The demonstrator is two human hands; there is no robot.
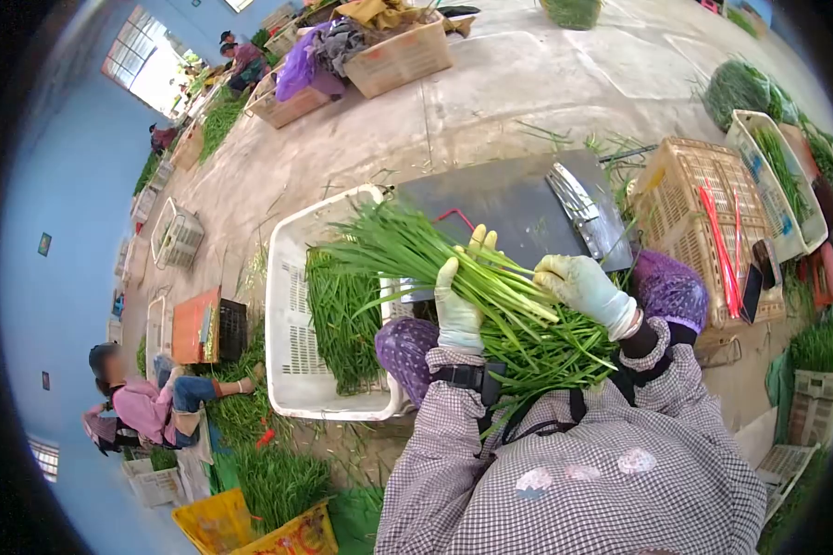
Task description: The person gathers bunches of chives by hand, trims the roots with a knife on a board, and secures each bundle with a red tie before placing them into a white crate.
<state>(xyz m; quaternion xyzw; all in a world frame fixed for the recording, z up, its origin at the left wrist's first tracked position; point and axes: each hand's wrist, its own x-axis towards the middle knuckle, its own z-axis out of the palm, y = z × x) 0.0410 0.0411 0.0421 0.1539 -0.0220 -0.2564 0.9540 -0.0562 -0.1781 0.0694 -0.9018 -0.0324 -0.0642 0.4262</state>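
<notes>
A bunch of long green chives (453, 277) lies across my lap, its tips pointing left over a white crate. My left hand (460, 298), in a pale glove, grips the bunch from below near its middle. My right hand (583, 287), also gloved, clasps the thicker stem end from above. Both forearms wear checked sleeves. A grey metal board (500, 199) with a cleaver (585, 211) on it lies just beyond my hands.
The white crate (292, 305) on the left holds more chives (342, 319). A tan basket (690, 199) with red bands (720, 245) stands at right. A person (148, 398) sits on the floor at left; others work far back. Crates and chive piles ring the concrete floor.
</notes>
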